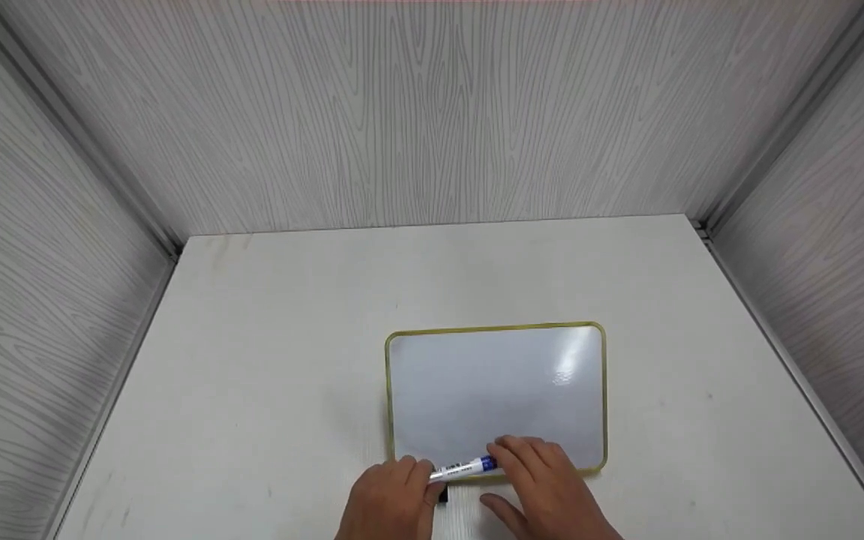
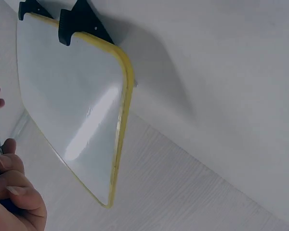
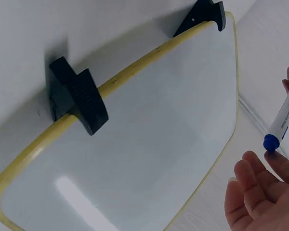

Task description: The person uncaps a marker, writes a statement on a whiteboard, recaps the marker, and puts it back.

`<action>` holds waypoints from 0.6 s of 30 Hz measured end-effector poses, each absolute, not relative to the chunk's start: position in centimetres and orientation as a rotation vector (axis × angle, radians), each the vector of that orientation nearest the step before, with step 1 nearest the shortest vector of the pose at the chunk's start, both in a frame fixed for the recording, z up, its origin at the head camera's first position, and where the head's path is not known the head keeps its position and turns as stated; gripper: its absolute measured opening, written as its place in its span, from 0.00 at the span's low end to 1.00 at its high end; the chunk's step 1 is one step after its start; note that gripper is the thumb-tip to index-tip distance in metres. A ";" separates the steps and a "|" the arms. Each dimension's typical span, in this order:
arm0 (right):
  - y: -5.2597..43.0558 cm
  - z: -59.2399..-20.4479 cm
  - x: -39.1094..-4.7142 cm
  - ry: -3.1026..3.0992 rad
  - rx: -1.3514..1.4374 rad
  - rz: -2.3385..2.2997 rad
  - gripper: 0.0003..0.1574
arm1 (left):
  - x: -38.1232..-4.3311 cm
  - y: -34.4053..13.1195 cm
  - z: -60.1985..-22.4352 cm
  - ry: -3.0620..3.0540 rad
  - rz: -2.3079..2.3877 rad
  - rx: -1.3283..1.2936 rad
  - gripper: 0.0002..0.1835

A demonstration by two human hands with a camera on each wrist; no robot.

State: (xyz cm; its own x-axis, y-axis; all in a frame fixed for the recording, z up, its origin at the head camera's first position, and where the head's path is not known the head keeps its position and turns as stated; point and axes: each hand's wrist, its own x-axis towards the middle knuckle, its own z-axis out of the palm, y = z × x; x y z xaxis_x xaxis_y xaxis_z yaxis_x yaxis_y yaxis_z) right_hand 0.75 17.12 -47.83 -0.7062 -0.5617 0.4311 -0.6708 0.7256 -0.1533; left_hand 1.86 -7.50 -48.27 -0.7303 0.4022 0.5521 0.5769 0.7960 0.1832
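Note:
My left hand [image 1: 391, 495] grips a white marker [image 1: 458, 471] by its left end, fingers curled round it. In the left wrist view, blue shows between those fingers. The marker's blue right end [image 3: 271, 143] points at my right hand [image 1: 544, 480]. Fingertips of that hand are right at the blue end, its thumb is apart, and in the right wrist view its fingers are loosely extended. Behind the marker is a whiteboard [image 1: 492, 390] with a yellow frame and a blank, glossy face. Both hands overlap its near edge in the head view.
Two black holders, a nearer one [image 3: 79, 96] and a farther one [image 3: 202, 17], hook over the whiteboard's frame. The board is on a white table [image 1: 267, 360]. A wood-grain back wall [image 1: 432, 112] and side walls enclose the table on three sides.

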 end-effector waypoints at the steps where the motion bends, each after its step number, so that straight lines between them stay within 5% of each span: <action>1: 17.0 -47.9 0.8 -2.565 0.979 0.431 0.38 | 1.9 -7.3 -48.5 -2.466 -0.479 -0.747 0.14; 8: 16.5 -48.5 0.4 -2.439 1.152 0.433 0.23 | 1.8 -6.3 -49.6 -2.387 -0.602 -0.824 0.15; 14: 16.5 -49.1 0.4 -2.385 1.218 0.385 0.22 | 1.7 -5.7 -50.0 -2.365 -0.608 -0.865 0.16; 18: 16.4 -49.2 0.8 -2.439 1.242 0.423 0.13 | 1.6 -5.4 -49.9 -2.370 -0.547 -0.890 0.18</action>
State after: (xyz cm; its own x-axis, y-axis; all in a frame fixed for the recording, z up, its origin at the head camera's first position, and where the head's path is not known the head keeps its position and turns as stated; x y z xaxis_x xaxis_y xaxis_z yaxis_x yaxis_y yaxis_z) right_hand 0.84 16.45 -49.20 -0.5429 -0.7072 0.4529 -0.8184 0.5664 -0.0967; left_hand 1.63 -5.44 -49.93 -0.6329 0.4718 0.6139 0.6931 0.6986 0.1777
